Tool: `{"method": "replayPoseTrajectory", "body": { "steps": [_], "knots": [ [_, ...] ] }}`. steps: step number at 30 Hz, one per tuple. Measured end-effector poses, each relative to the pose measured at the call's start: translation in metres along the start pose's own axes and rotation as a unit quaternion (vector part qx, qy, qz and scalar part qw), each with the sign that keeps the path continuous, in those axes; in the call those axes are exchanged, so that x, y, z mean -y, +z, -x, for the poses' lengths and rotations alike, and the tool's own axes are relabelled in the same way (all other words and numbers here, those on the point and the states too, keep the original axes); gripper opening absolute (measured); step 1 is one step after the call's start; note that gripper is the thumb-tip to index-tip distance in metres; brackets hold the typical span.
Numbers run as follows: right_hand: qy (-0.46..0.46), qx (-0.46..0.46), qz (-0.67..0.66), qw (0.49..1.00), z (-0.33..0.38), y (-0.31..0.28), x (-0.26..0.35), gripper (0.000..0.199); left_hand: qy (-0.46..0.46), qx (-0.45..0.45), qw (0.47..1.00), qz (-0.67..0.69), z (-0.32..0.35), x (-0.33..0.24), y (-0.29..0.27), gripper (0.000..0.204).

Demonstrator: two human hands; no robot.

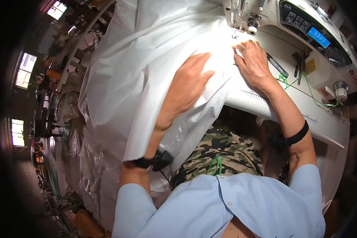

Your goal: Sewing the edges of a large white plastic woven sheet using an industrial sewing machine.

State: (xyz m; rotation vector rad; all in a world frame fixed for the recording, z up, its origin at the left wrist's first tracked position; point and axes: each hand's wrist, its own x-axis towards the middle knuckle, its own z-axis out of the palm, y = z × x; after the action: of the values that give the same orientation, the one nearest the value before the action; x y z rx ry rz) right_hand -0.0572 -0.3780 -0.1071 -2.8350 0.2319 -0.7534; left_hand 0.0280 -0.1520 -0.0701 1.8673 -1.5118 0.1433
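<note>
A large white plastic-like sheet spreads in folds over the sewing machine bed and hangs down on the left. My right hand is by the presser foot, thumb and forefinger closed on the sheet's edge. Over the sheet to the left is my left hand, slightly blurred, with its thumb apart from its fingers. A raised fold of the sheet covers part of my left forearm. Glare from the machine's lamp washes out the sheet near the needle.
Thread snips lie on the machine bed right of my right hand, beside green string. A printed ruler scale runs along the bed's front edge. A control panel with a lit blue display is on the machine's arm. Cluttered shelving stands far left.
</note>
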Motion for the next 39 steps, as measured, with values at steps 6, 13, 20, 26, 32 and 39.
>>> {"method": "replayPoseTrajectory", "body": {
  "steps": [6,13,20,26,32,39],
  "knots": [
    [0.000,-0.069,-0.028,0.997,0.003,0.002,0.010,0.021,-0.169,-0.071,0.982,0.041,0.049,0.064,-0.037,0.035],
    [0.006,-0.051,-0.206,0.977,0.103,-0.020,0.087,0.036,-0.199,-0.026,0.975,0.095,0.040,0.087,-0.033,0.037],
    [0.187,0.243,-0.324,0.895,0.159,0.046,0.151,0.060,-0.206,-0.034,0.972,0.108,0.035,0.091,-0.030,0.038],
    [0.352,0.236,-0.528,0.736,0.162,0.066,0.170,0.046,-0.202,-0.042,0.971,0.123,0.036,0.092,-0.025,0.043],
    [0.207,0.182,-0.766,0.581,0.156,-0.052,0.144,0.035,-0.206,-0.040,0.961,0.178,0.042,0.099,-0.030,0.040],
    [0.310,0.348,-0.349,0.813,0.242,-0.026,0.006,0.037,-0.226,-0.035,0.948,0.221,0.040,0.088,-0.033,0.041]
  ]
}}
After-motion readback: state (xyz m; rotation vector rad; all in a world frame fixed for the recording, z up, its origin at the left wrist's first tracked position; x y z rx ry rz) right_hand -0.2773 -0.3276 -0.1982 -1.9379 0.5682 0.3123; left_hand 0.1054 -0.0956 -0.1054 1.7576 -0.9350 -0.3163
